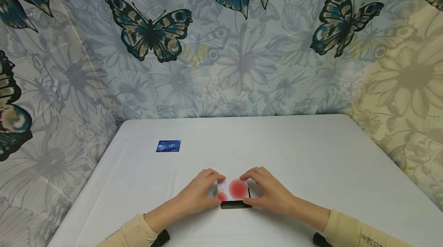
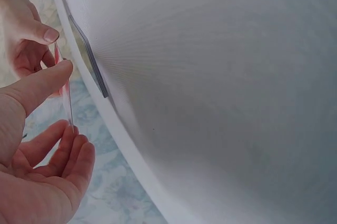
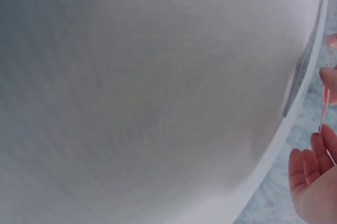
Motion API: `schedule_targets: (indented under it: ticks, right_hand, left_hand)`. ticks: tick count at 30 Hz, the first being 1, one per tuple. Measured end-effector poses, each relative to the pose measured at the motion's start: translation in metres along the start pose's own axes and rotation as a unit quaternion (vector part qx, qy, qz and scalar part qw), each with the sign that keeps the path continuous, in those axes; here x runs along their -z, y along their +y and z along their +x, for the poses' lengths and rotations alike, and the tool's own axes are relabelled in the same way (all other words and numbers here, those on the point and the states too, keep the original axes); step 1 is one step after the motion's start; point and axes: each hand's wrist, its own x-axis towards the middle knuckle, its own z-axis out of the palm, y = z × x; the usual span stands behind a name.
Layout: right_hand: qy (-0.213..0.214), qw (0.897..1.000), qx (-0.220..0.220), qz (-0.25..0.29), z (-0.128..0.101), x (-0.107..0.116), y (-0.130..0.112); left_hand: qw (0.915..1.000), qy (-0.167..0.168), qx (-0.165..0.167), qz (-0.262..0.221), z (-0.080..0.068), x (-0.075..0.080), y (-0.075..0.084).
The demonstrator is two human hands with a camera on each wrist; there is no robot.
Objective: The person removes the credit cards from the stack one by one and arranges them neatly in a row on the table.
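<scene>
Both hands pinch a thin pink-and-white card (image 1: 238, 189) with red circles on it, in the head view near the middle front of the table. My left hand (image 1: 199, 190) grips its left edge with thumb and fingertips. On the opposite edge, my right hand (image 1: 270, 193) does the same. The left wrist view shows the card (image 2: 67, 97) edge-on, raised off the table. Beneath it lies a flat, dark thing (image 1: 236, 204), mostly covered by the card; its kind cannot be told. That dark thing (image 2: 89, 58) rests on the tabletop in the left wrist view.
A blue card (image 1: 168, 146) marked VIP lies farther back, left of the middle. The white table (image 1: 294, 143) reaches back to a wall covering (image 1: 207, 74) with butterflies and flowers. Dark straps (image 1: 161, 238) show by the sleeves.
</scene>
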Motion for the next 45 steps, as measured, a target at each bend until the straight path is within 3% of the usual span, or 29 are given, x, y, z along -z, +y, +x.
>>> schedule_targets:
  ticks: [13, 23, 45]
  right_hand:
    - [0.015, 0.999, 0.036, -0.028, 0.011, -0.002, 0.001]
    - [0.006, 0.999, 0.045, -0.02, 0.024, -0.008, 0.0]
    - [-0.034, 0.999, 0.022, -0.014, 0.059, -0.019, 0.001]
  left_hand:
    - [0.9998, 0.02, 0.002, 0.009, -0.003, 0.005, -0.004]
    - [0.9992, 0.03, 0.002, 0.027, -0.006, 0.011, -0.012]
    - [0.9985, 0.024, 0.038, 0.03, -0.006, 0.028, -0.033]
